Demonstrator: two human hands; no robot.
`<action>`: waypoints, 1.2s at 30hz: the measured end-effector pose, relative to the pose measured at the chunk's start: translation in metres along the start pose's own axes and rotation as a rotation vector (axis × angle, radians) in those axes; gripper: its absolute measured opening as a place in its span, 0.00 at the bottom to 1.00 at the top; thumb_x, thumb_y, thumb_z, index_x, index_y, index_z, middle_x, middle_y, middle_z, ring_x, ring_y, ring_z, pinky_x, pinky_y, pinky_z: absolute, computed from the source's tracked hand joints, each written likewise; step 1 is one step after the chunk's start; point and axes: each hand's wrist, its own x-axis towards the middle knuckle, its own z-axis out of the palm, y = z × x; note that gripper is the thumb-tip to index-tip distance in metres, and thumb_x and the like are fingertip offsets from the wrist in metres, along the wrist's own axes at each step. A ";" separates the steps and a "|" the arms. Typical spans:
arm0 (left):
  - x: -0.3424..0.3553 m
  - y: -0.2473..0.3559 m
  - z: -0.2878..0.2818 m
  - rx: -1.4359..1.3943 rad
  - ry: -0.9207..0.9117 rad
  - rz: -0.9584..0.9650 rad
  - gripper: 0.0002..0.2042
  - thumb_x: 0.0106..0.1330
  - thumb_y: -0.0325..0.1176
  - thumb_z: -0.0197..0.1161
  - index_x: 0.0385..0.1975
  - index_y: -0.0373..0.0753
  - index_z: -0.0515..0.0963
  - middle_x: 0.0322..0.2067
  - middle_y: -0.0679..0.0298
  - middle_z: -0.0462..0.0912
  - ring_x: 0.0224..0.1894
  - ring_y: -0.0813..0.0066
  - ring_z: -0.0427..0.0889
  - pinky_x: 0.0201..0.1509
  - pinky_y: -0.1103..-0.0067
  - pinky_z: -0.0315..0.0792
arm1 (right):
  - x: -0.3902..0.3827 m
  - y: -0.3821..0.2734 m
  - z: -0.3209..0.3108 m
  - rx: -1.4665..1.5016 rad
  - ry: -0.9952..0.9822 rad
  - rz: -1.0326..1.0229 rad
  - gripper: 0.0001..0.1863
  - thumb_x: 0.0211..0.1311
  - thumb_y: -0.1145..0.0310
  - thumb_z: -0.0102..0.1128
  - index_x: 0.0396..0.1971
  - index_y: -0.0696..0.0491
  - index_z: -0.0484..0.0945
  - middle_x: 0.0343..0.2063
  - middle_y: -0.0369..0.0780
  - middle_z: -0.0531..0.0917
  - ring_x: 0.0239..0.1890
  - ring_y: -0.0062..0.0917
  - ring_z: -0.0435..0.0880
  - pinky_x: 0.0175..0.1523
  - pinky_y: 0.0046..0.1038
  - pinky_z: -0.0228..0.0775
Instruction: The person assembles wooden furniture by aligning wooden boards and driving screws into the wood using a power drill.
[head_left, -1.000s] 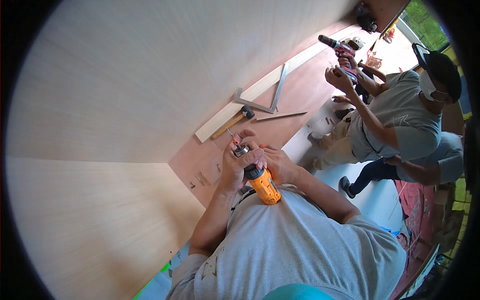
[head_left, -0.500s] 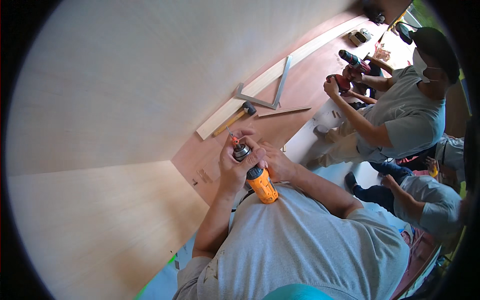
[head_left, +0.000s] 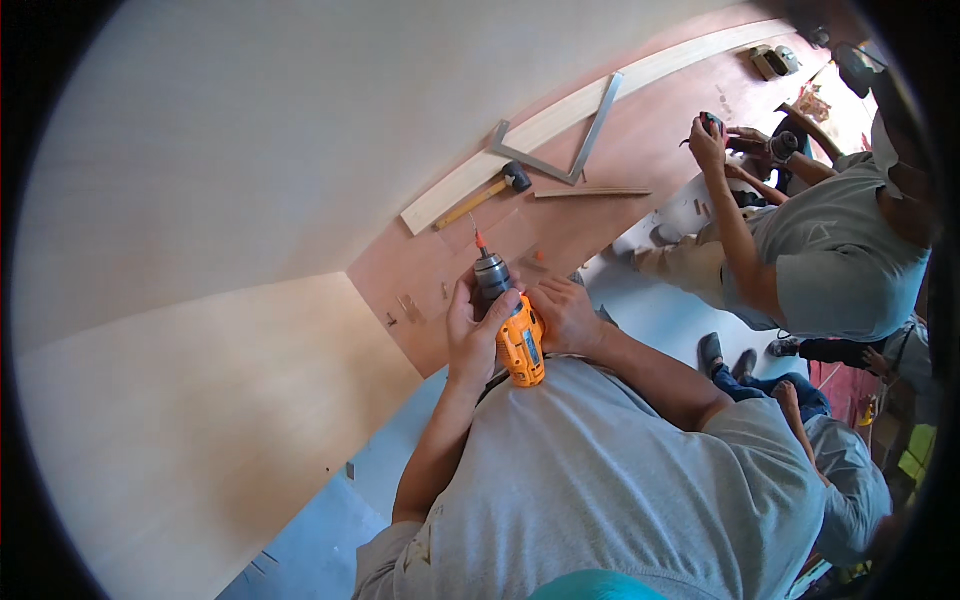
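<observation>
An orange cordless drill [head_left: 522,343] is held in front of my chest, its metal chuck [head_left: 492,275] pointing away from me. A thin bit with an orange-red collar [head_left: 481,241] sticks out of the chuck. My left hand [head_left: 472,330] closes on the drill's left side, thumb across the body just behind the chuck. On the other side, my right hand [head_left: 565,317] is wrapped around the drill's handle, which is mostly hidden. Beyond the bit a mallet with a black head [head_left: 516,177] and wooden handle lies on the reddish work surface [head_left: 440,265].
A long pale board [head_left: 545,130] runs along the tall wooden panel [head_left: 240,150]. A metal square [head_left: 597,125] rests partly across it, near a thin wood strip [head_left: 595,191]. Pale panel [head_left: 230,420] rises at left. At right a co-worker [head_left: 800,245] handles a tool; others are behind.
My left fingers have moved back from the bit and chuck onto the drill's body. The drill has rolled, showing more of its side. The co-worker's hands and tool have shifted.
</observation>
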 end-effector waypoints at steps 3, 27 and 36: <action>-0.006 -0.001 -0.008 0.033 0.016 0.010 0.22 0.75 0.25 0.70 0.65 0.35 0.71 0.53 0.57 0.84 0.56 0.66 0.86 0.63 0.70 0.80 | -0.004 -0.009 0.007 -0.013 0.000 0.030 0.22 0.46 0.59 0.77 0.40 0.52 0.80 0.28 0.40 0.84 0.32 0.36 0.86 0.40 0.36 0.75; -0.054 -0.174 -0.285 0.566 -0.233 -0.802 0.22 0.71 0.41 0.74 0.57 0.35 0.77 0.41 0.61 0.86 0.38 0.71 0.88 0.42 0.70 0.82 | -0.156 -0.118 0.236 0.030 -0.557 1.013 0.38 0.60 0.49 0.75 0.60 0.56 0.67 0.39 0.57 0.90 0.44 0.55 0.91 0.48 0.53 0.83; -0.042 -0.170 -0.308 0.658 -0.045 -0.773 0.16 0.69 0.40 0.73 0.49 0.38 0.80 0.34 0.63 0.86 0.31 0.74 0.84 0.36 0.72 0.78 | -0.143 -0.092 0.274 0.071 -0.629 0.950 0.32 0.59 0.59 0.72 0.57 0.61 0.70 0.35 0.54 0.90 0.40 0.52 0.92 0.46 0.50 0.84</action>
